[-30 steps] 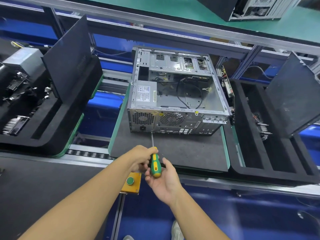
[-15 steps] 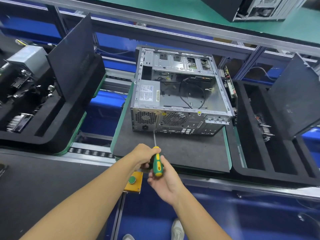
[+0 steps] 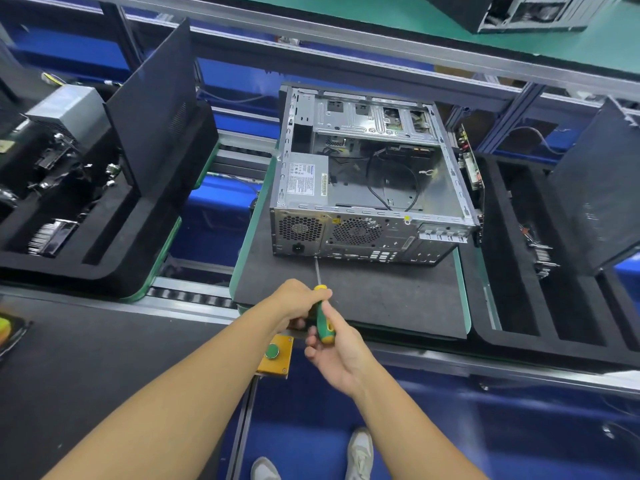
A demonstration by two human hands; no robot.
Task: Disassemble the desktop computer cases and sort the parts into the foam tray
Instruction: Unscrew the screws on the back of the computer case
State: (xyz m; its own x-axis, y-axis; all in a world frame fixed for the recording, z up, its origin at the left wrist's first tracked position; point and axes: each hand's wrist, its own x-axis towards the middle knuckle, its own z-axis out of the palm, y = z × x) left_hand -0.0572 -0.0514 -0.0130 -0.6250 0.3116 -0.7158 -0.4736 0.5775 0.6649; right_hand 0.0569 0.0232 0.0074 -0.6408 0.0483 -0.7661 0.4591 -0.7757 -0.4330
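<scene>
While the case point(image 3: 363, 237) lies open on the mat point(image 3: 381, 299) with its side cover off, most of its inside looks already stripped: no mainboard shows on the shell's floor, only a loose black cable point(image 3: 372, 188) and the drive cage point(image 3: 370, 116) at the far end. The power supply point(image 3: 304, 178) sits in the near-left corner, so I judge it the part now being freed.

Both hands are on the screwdriver point(image 3: 323, 323). The left hand point(image 3: 294, 299) has its fingers curled round the top of the handle, and the right hand point(image 3: 339, 355) wraps its fingers about the butt end. The shaft's tip touches the lower rear wall just beside the power socket. Whether it sits in a screw is too small to tell.

The right tray point(image 3: 554, 355), just beside the mat, holds a leaning panel point(image 3: 595, 188) and some small parts. A circuit board point(image 3: 469, 161) stands on edge between the case and that tray's wall. The left tray point(image 3: 114, 271), across a gap, carries another panel point(image 3: 152, 109), a grey box point(image 3: 65, 109) and a heat sink point(image 3: 52, 233).

By my reckoning the supply, the cable and perhaps the cage remain to be taken out.
</scene>
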